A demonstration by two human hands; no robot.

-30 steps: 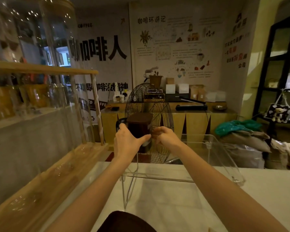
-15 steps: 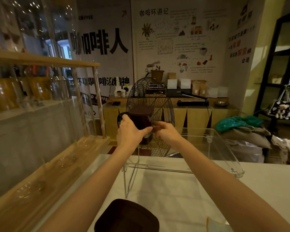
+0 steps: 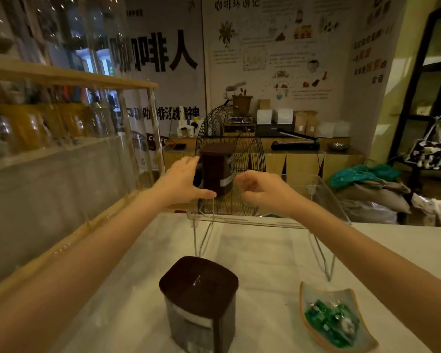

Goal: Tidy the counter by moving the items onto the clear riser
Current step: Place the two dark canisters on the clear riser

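A dark brown canister (image 3: 218, 169) with a pale label stands upright on the left end of the clear riser (image 3: 255, 222). My left hand (image 3: 181, 183) still wraps its left side, with the thumb across the front of its base. My right hand (image 3: 261, 191) hovers just right of the canister, fingers loosely curled and not touching it. A second brown-lidded canister (image 3: 199, 299) stands on the white counter (image 3: 270, 258) near me. To its right lies a shallow dish (image 3: 313, 329) holding green wrapped sweets (image 3: 329, 318).
A wood-and-acrylic display shelf (image 3: 69, 77) with jars runs along the left side of the counter. Behind the riser stands a black wire fan cage (image 3: 229, 138). Further back there is a wooden sideboard (image 3: 303, 161) with boxes, and bags are piled at the right.
My right hand has come off the canister and drawn slightly right. The view has tilted down, bringing the second canister and the sweet dish into sight.
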